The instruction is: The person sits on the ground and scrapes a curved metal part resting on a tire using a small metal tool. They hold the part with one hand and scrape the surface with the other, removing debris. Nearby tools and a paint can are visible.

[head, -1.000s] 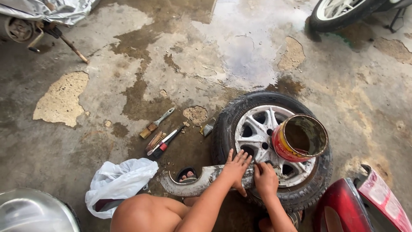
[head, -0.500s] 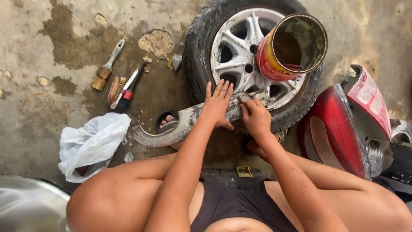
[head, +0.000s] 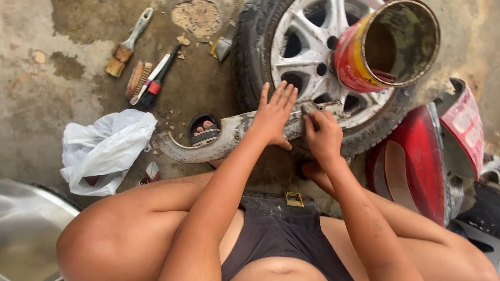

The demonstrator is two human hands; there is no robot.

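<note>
L hand point(head: 274, 117) lies flat, fingers spread, pressing the curved grey panel point(head: 229, 136) down; R hand point(head: 323, 134) is curled tight on a small grey sanding pad point(head: 310, 107), rubbing the panel's end just beside the L hand. Panel rests across the wheel point(head: 312, 57) ahead of both hands and juts out well to the L.

Risks, as I judge: the panel is propped only at the wheel, so a hard stroke could make it pivot or slip. The open paint can point(head: 388, 49), tilted on the rim just beyond the R hand, could tip if the wheel gets jolted. Pad may slide onto L fingers.

Count: 1 panel, 1 wheel, 1 can, 3 brushes point(head: 140, 78) far L, 1 plastic bag point(head: 104, 151), 1 red tail lamp point(head: 406, 166) to the R.
</note>
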